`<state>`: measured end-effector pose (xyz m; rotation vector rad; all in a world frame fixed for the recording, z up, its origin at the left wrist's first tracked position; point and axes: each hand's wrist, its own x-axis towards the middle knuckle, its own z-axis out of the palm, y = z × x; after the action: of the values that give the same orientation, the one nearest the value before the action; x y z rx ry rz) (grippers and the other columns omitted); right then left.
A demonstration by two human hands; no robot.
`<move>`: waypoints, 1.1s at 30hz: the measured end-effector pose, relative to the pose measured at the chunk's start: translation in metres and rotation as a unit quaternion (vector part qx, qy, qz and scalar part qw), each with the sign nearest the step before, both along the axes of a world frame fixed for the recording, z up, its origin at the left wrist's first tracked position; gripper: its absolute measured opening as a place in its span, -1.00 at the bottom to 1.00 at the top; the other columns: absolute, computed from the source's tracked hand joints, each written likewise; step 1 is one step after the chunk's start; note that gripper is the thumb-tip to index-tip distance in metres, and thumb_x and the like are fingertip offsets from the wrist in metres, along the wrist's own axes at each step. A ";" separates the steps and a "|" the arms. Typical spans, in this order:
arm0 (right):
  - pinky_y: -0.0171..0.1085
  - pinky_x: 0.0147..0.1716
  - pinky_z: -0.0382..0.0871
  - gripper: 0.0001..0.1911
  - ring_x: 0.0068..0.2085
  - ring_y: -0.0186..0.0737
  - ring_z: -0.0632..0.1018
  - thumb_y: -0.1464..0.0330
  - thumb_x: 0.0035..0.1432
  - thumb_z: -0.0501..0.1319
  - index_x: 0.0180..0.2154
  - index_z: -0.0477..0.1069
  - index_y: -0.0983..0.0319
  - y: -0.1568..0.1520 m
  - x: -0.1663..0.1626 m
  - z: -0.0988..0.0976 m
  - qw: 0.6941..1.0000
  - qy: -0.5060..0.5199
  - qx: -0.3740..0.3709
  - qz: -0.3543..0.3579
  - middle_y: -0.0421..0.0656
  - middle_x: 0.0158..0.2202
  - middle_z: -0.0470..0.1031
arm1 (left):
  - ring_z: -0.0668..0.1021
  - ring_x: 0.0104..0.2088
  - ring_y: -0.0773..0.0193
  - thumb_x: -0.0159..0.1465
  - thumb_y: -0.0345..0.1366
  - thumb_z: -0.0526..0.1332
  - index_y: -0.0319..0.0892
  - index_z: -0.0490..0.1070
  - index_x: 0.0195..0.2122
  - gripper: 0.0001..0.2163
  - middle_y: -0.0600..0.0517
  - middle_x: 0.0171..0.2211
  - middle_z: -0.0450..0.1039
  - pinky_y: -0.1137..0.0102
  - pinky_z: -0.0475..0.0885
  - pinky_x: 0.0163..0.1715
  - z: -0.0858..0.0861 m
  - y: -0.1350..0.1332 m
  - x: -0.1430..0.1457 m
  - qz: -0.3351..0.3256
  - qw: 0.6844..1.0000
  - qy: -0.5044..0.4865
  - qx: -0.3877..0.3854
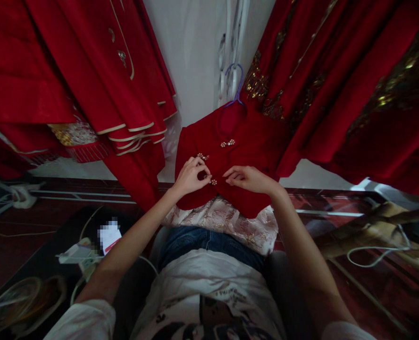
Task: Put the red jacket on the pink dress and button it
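Note:
A red garment [236, 165] with a round neck lies over my lap, on a purple hanger [238, 89]. Flower-shaped beaded fasteners mark its front: one fastener [228, 143] near the neck, another just above my left hand. My left hand [191, 177] has thumb and forefinger pinched together at the lowest beaded fastener [213, 182]. Facing it over the red cloth is my right hand [250, 179], with thumb and fingertips close together. Anything small between those right fingertips is too fine to make out. Below the garment, a pale pink patterned cloth [227, 217] covers my thighs.
Red garments [106, 71] with light piping hang at left, and red garments with gold sequins [337, 85] hang at right. A dark stool top [39, 255] at left bears a power strip [78, 252] and a plastic bowl [21, 302]. Wooden poles [368, 231] and a white cable lie right.

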<state>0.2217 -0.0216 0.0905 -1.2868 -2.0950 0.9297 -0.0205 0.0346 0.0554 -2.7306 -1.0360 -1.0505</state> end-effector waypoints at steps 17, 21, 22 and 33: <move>-0.23 -0.17 0.51 -0.76 -0.20 -0.22 0.61 0.34 0.16 0.20 -0.13 0.45 0.26 -0.001 0.000 0.003 1.000 0.004 0.007 -0.002 -0.06 -0.24 0.61 | 0.41 -0.12 0.17 0.31 -0.27 0.15 -0.16 0.39 -0.21 -0.89 -0.03 -0.22 0.40 0.25 0.33 -0.06 -0.013 0.004 0.001 -0.084 0.986 0.139 0.021; -0.23 -0.16 0.50 -0.78 -0.20 -0.22 0.61 0.36 0.16 0.20 -0.13 0.45 0.25 -0.002 -0.001 0.004 1.000 0.005 0.003 0.000 -0.08 -0.24 0.61 | 0.44 -0.19 0.20 0.31 -0.32 0.14 -0.15 0.37 -0.23 -0.93 0.00 -0.30 0.42 0.28 0.36 -0.11 -0.018 0.005 0.003 -0.097 0.990 0.106 -0.001; -0.23 -0.16 0.50 -0.78 -0.20 -0.23 0.61 0.36 0.16 0.20 -0.13 0.45 0.24 -0.002 -0.001 0.003 1.000 0.006 0.000 -0.001 -0.08 -0.24 0.61 | 0.44 -0.20 0.21 0.31 -0.34 0.13 -0.15 0.37 -0.23 -0.93 0.01 -0.31 0.42 0.30 0.36 -0.12 -0.019 0.006 0.004 -0.096 0.991 0.098 -0.004; -0.19 -0.15 0.50 -0.75 -0.21 -0.21 0.60 0.33 0.15 0.21 -0.12 0.46 0.26 0.002 0.004 0.000 1.000 0.011 -0.003 -0.003 -0.06 -0.24 0.60 | 0.37 -0.06 0.12 0.35 -0.25 0.05 -0.17 0.36 0.00 -0.75 -0.11 -0.09 0.34 0.22 0.32 -0.02 0.005 0.017 0.001 0.034 0.998 0.012 0.054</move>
<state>0.2260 -0.0200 0.0908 -1.2807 -2.0722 0.9435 -0.0194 0.0516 0.0605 -2.5974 -1.0299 -1.0285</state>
